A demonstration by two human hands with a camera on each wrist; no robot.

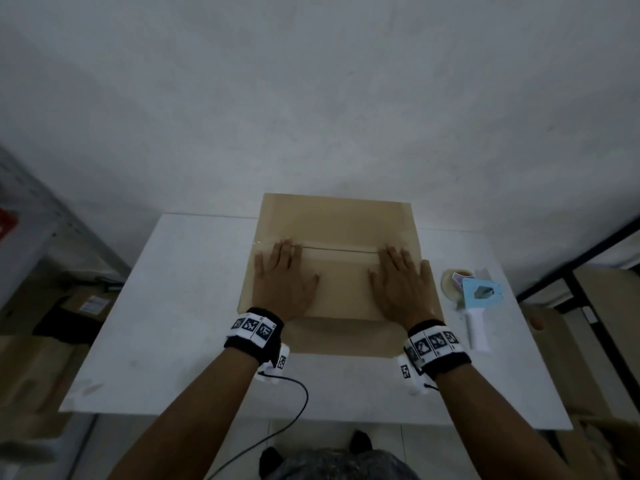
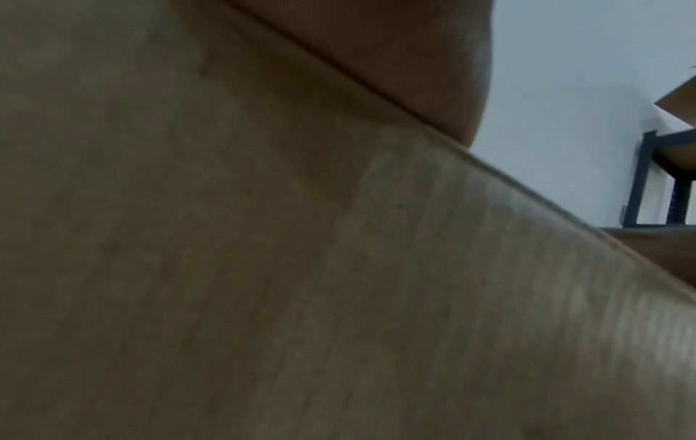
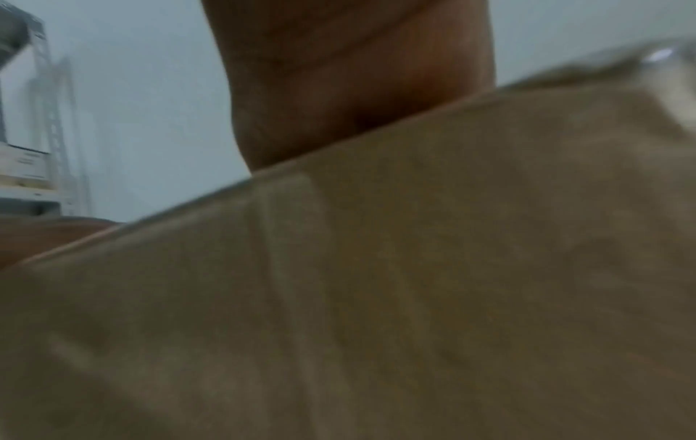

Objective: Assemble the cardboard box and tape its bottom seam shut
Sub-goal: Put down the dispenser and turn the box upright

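Note:
A brown cardboard box [image 1: 339, 223] stands on the white table [image 1: 180, 306], its folded flaps facing up with the seam [image 1: 341, 250] running left to right. My left hand [image 1: 282, 282] lies flat on the left end of the near flap, fingers straight and reaching the seam. My right hand [image 1: 401, 284] lies flat on the right end the same way. A strip of clear tape shows at the seam's left end [image 1: 258, 242]. Both wrist views are filled with blurred cardboard [image 2: 263, 268] [image 3: 376, 297] below the heel of each palm.
A tape dispenser [image 1: 476, 299] with a light blue body, white handle and tape roll lies on the table right of the box. Cardboard boxes [image 1: 79, 306] sit on the floor at the left, a dark metal rack [image 1: 588, 265] at the right. A black cable [image 1: 294, 410] hangs off the table's front edge.

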